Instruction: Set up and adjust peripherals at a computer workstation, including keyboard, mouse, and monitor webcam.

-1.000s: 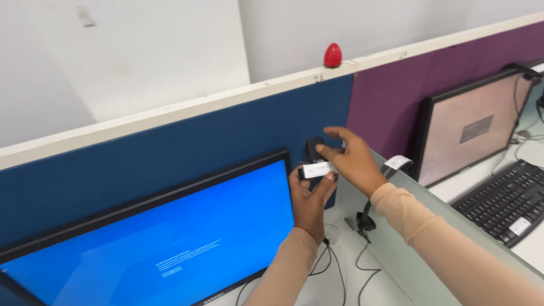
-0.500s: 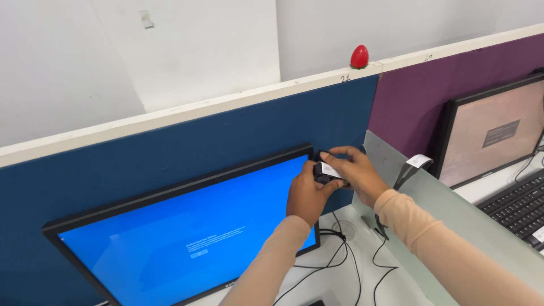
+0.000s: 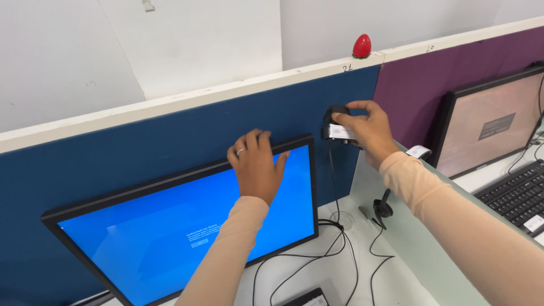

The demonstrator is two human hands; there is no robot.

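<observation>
The right hand (image 3: 368,129) has its grip clenched around a small black webcam with a white label on its side (image 3: 335,128), holding it up in the air in front of the dark blue fabric partition (image 3: 141,153), just beyond the upper right corner of the black-framed flat monitor with a bright blue screen (image 3: 170,226). A thin black cable (image 3: 333,187) hangs straight down from under that grip to the white tabletop (image 3: 351,272), where more cable lies in loops. The left hand (image 3: 258,164) (a ring shows on one finger) lies with fingers spread over the monitor's top edge, to the left of and a little below the webcam; its grip looks released, though whether the fingertips hook behind the frame is hard to tell. A red egg-shaped object (image 3: 361,46) sits on the partition's top ledge above the right hand.
</observation>
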